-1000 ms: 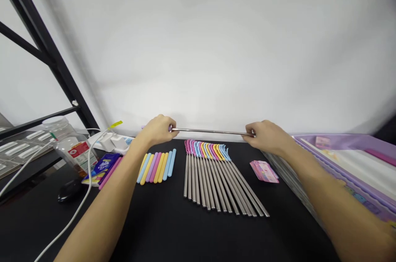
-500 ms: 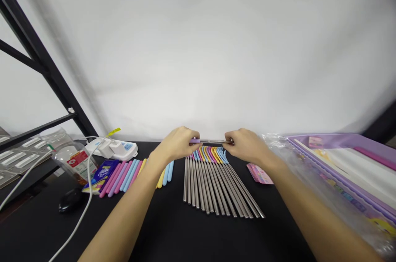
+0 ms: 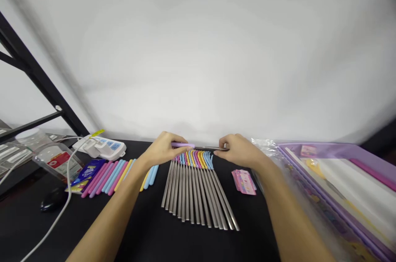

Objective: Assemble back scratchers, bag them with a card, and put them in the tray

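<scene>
My left hand (image 3: 163,147) pinches a smooth purple tube (image 3: 183,145), held level near the wall. A thin metal rod (image 3: 204,147) runs from its right end to my right hand (image 3: 238,149), whose closed fingers grip the rod's far, thicker metal part. Whether the tube and rod are fully joined, I cannot tell. Just below them, several metal rods (image 3: 192,194) lie fanned out on the black table, with curved pink, yellow, blue and purple tips (image 3: 198,158) at their far ends. Left of these, partly behind my left forearm, lie several coloured tubes (image 3: 107,177) in a row.
Pink printed cards (image 3: 244,181) lie right of the rods. Further right are clear plastic wrapping (image 3: 278,183) and a purple tray (image 3: 340,148) containing yellow-handled scissors (image 3: 314,168). At left sit a power strip (image 3: 116,148), blue snack packet (image 3: 89,173), plastic jar (image 3: 57,159), black mouse (image 3: 53,199) and white cable (image 3: 58,220).
The view has turned right, so the table things appear further left. More of the purple tube shows beyond my left fingers. Both hands keep their grip.
</scene>
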Action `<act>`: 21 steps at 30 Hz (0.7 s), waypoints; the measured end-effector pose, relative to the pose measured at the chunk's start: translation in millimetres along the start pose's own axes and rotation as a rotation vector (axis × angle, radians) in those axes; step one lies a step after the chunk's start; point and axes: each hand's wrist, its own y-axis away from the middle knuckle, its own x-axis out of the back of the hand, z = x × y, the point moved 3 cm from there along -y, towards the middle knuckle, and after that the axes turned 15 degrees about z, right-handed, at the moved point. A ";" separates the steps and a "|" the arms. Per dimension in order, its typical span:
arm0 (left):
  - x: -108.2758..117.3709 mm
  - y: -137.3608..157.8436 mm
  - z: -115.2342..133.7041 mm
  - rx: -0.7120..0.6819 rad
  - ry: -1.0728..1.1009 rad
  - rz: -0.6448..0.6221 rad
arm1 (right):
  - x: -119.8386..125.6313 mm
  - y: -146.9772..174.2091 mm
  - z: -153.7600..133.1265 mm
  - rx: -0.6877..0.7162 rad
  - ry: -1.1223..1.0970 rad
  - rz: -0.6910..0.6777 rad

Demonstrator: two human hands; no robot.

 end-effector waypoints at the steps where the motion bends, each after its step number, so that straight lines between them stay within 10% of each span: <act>1: -2.6 4.2 0.4 -0.003 0.000 0.059 | 3.5 -0.6 0.0 0.011 -0.018 -0.019; 14: -37.4 43.0 19.9 -0.236 -0.076 0.559 | 10.7 8.8 -47.9 0.197 0.058 0.002; 21: -23.8 51.7 6.4 -0.299 -0.385 0.334 | -11.1 16.0 -61.1 0.296 0.073 0.017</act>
